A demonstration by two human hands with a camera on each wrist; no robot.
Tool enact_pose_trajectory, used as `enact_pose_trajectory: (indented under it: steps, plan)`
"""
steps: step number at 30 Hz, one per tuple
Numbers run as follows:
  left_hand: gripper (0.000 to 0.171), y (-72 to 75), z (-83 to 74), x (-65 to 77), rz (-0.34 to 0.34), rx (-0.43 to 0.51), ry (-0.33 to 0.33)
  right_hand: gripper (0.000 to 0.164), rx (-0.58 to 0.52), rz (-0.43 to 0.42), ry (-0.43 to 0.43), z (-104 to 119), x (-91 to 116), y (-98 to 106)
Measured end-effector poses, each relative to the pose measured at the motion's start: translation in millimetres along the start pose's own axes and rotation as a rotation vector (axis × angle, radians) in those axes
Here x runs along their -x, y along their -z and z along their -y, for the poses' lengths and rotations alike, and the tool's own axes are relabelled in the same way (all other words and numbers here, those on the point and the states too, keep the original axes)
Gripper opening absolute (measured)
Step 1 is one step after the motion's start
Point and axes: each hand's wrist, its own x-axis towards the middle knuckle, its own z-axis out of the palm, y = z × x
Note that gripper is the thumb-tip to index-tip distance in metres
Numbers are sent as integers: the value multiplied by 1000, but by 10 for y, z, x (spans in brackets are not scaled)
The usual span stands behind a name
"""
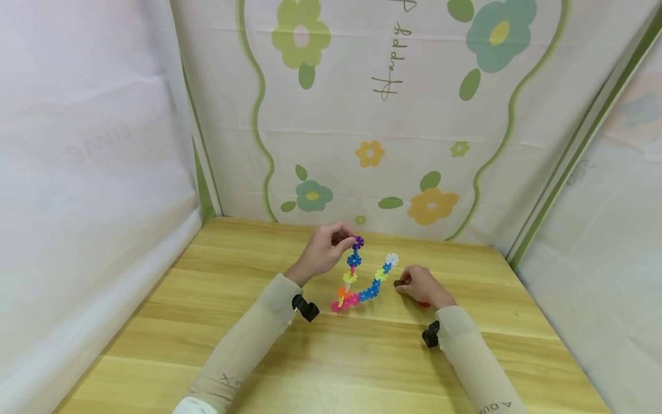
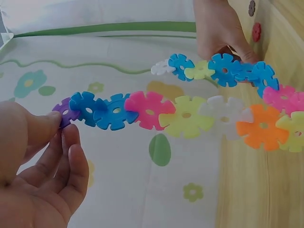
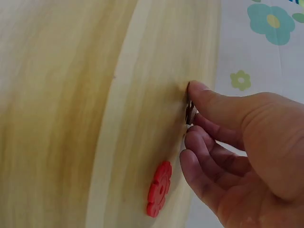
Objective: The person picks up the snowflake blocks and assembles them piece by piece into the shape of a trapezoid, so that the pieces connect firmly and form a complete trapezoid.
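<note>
A chain of flower-shaped interlocking discs (image 1: pixel 369 292) in several colours bends into a V over the table. My left hand (image 1: pixel 324 250) pinches its purple end disc (image 2: pixel 65 112) between thumb and fingers, holding that side raised. At the other end is a white disc (image 1: pixel 392 260), near the right hand. My right hand (image 1: pixel 421 286) holds a dark brown disc (image 3: pixel 190 111) edge-on between thumb and fingers, low over the table. Below those fingers in the right wrist view lies a red disc (image 3: pixel 159 189), partly hidden by the hand in the head view.
The wooden table (image 1: pixel 362 368) runs back to a hanging cloth (image 1: pixel 336 115) printed with flowers. Pale cloth walls (image 1: pixel 93 172) stand at both sides. In the left wrist view another brown disc (image 2: pixel 251 7) lies beside the red one.
</note>
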Motion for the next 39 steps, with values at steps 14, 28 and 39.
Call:
enact_pose_trajectory:
  steps: [14,28,39]
  plan:
    - [11,-5,39,1,-37,80,53,11,-145,-199,24,65,152,256]
    - [10,-15,63,-4,-51,94,78,14,-175,-401,175,537,343,705]
    - [10,-42,45,32,-35,95,92,8,-264,-420,368,928,301,432]
